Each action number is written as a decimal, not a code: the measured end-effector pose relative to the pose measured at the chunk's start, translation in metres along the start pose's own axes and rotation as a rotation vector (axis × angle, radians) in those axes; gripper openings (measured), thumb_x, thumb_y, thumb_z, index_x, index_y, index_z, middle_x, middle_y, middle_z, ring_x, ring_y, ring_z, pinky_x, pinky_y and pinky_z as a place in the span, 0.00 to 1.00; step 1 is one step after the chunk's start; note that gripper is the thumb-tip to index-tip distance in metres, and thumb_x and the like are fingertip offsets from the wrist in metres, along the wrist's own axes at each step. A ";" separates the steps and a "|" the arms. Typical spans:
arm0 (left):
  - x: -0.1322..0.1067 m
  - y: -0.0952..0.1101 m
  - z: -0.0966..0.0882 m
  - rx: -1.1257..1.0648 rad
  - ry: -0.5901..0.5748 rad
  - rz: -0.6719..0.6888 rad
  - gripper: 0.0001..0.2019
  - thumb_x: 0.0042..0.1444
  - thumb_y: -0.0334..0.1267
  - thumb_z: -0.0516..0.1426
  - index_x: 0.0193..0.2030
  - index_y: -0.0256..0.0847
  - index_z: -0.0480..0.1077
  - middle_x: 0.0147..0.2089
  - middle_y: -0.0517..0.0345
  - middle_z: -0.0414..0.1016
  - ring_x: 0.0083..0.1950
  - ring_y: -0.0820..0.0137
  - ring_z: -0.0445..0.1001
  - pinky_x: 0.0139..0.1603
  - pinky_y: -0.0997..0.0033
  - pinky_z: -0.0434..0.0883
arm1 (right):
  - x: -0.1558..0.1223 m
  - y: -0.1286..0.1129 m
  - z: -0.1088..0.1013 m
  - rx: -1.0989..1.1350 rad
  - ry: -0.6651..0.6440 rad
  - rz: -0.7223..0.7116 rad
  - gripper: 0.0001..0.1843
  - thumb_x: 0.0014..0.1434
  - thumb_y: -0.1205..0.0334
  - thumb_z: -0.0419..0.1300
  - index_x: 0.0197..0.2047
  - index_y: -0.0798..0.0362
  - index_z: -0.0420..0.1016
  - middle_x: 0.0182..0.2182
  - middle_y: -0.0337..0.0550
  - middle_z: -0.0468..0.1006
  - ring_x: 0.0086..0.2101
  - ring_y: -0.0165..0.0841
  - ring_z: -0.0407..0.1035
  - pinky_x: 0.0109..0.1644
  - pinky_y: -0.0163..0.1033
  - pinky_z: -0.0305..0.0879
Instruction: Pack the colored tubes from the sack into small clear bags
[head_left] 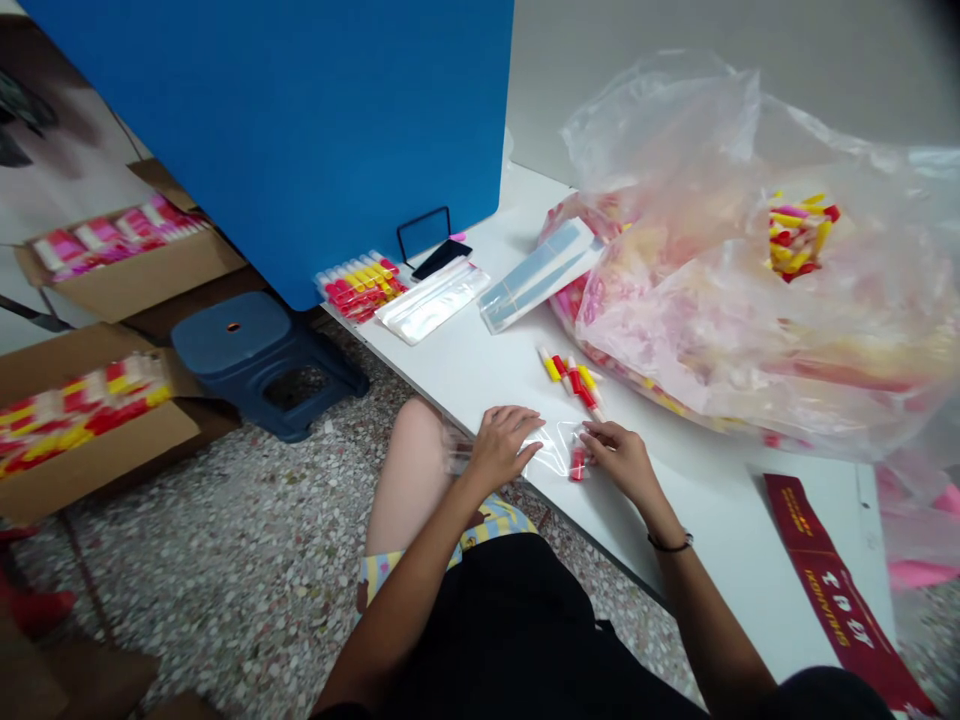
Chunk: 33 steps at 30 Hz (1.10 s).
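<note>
My left hand [504,440] rests on a small clear plastic sleeve [551,448] at the near edge of the white table [480,370], fingers curled down onto it. My right hand [619,455] pinches the sleeve's other end, where a small red-capped tube [577,465] sits at the opening. A few loose tubes [574,378] with yellow and red caps lie just beyond the hands.
A large clear bag [750,300] full of tubes fills the table's right. Stacks of empty sleeves [536,275] and a filled pack [361,285] lie near a blue divider [300,130]. A blue stool [259,355] and cardboard boxes [90,440] stand on the floor at left. A red ribbon [832,590] lies at right.
</note>
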<state>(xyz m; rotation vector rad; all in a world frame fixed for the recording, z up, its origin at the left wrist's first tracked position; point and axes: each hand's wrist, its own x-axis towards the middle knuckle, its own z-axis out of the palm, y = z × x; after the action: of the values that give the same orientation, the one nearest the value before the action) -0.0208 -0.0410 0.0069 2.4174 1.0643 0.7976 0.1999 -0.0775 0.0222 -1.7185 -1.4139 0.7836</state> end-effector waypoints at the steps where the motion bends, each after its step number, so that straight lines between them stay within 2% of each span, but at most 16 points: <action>1: 0.000 0.000 0.000 0.001 0.000 -0.003 0.14 0.62 0.40 0.54 0.54 0.43 0.68 0.55 0.52 0.72 0.57 0.61 0.65 0.56 0.56 0.58 | 0.000 0.000 0.000 -0.024 -0.004 -0.024 0.21 0.51 0.48 0.61 0.38 0.57 0.80 0.26 0.46 0.77 0.25 0.35 0.70 0.30 0.41 0.70; 6: 0.001 0.001 0.002 0.024 -0.003 -0.004 0.14 0.63 0.40 0.53 0.54 0.42 0.67 0.56 0.53 0.72 0.58 0.62 0.65 0.56 0.57 0.57 | 0.000 0.000 0.004 -0.040 -0.014 -0.048 0.22 0.48 0.50 0.62 0.41 0.59 0.80 0.28 0.45 0.75 0.25 0.34 0.70 0.33 0.43 0.70; 10: 0.002 0.002 0.003 0.036 -0.010 -0.016 0.14 0.63 0.39 0.53 0.54 0.43 0.67 0.56 0.52 0.71 0.58 0.61 0.65 0.55 0.57 0.58 | -0.004 -0.001 0.010 -0.003 0.005 -0.047 0.25 0.49 0.52 0.63 0.47 0.58 0.78 0.28 0.45 0.77 0.27 0.35 0.71 0.34 0.42 0.71; 12: 0.003 0.003 0.003 0.042 -0.017 -0.023 0.14 0.63 0.40 0.53 0.54 0.43 0.67 0.56 0.52 0.71 0.57 0.61 0.65 0.55 0.57 0.58 | -0.006 -0.003 0.013 0.018 0.017 -0.032 0.23 0.50 0.52 0.63 0.47 0.57 0.77 0.30 0.46 0.79 0.29 0.36 0.72 0.36 0.42 0.71; 16: 0.004 0.004 0.003 0.050 -0.020 -0.032 0.14 0.63 0.40 0.53 0.54 0.43 0.67 0.55 0.52 0.71 0.57 0.60 0.65 0.54 0.57 0.58 | -0.009 -0.007 0.015 0.006 0.028 0.006 0.16 0.49 0.49 0.64 0.33 0.55 0.76 0.26 0.45 0.78 0.26 0.36 0.72 0.32 0.40 0.69; 19: 0.004 0.004 0.003 0.046 -0.012 -0.043 0.14 0.62 0.40 0.53 0.54 0.43 0.67 0.55 0.52 0.71 0.57 0.60 0.64 0.55 0.56 0.58 | -0.007 -0.009 0.012 -0.024 -0.017 0.034 0.19 0.49 0.45 0.64 0.23 0.53 0.70 0.18 0.42 0.73 0.20 0.33 0.66 0.24 0.36 0.63; 22: 0.008 0.007 0.003 0.023 -0.008 -0.072 0.14 0.62 0.40 0.54 0.53 0.43 0.68 0.54 0.52 0.71 0.56 0.60 0.65 0.55 0.55 0.58 | -0.005 -0.010 0.007 0.001 -0.040 0.019 0.21 0.49 0.43 0.63 0.21 0.53 0.69 0.16 0.41 0.71 0.19 0.31 0.64 0.23 0.35 0.61; 27: 0.031 0.016 0.002 -0.165 -0.035 -0.138 0.13 0.62 0.37 0.52 0.53 0.42 0.67 0.52 0.52 0.73 0.53 0.61 0.69 0.52 0.59 0.63 | -0.003 -0.012 0.000 0.041 0.114 -0.135 0.16 0.53 0.50 0.62 0.24 0.53 0.70 0.32 0.45 0.76 0.31 0.34 0.71 0.31 0.36 0.67; 30: 0.051 0.022 0.002 -0.382 -0.022 -0.191 0.13 0.62 0.36 0.52 0.52 0.41 0.69 0.48 0.55 0.76 0.45 0.65 0.74 0.49 0.65 0.67 | -0.004 -0.013 -0.003 0.054 0.162 -0.174 0.10 0.54 0.54 0.62 0.30 0.53 0.73 0.33 0.44 0.77 0.32 0.33 0.71 0.34 0.37 0.70; 33: 0.064 0.025 0.000 -0.533 -0.072 -0.202 0.10 0.61 0.38 0.52 0.42 0.40 0.74 0.40 0.57 0.79 0.40 0.68 0.75 0.41 0.72 0.69 | -0.006 -0.016 -0.005 0.037 0.156 -0.250 0.08 0.57 0.55 0.61 0.33 0.52 0.74 0.33 0.43 0.78 0.32 0.34 0.72 0.36 0.39 0.71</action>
<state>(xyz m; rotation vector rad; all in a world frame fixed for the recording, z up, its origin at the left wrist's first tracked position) 0.0287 -0.0086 0.0424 1.8477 0.9083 0.7971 0.1945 -0.0825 0.0380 -1.5032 -1.4612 0.5245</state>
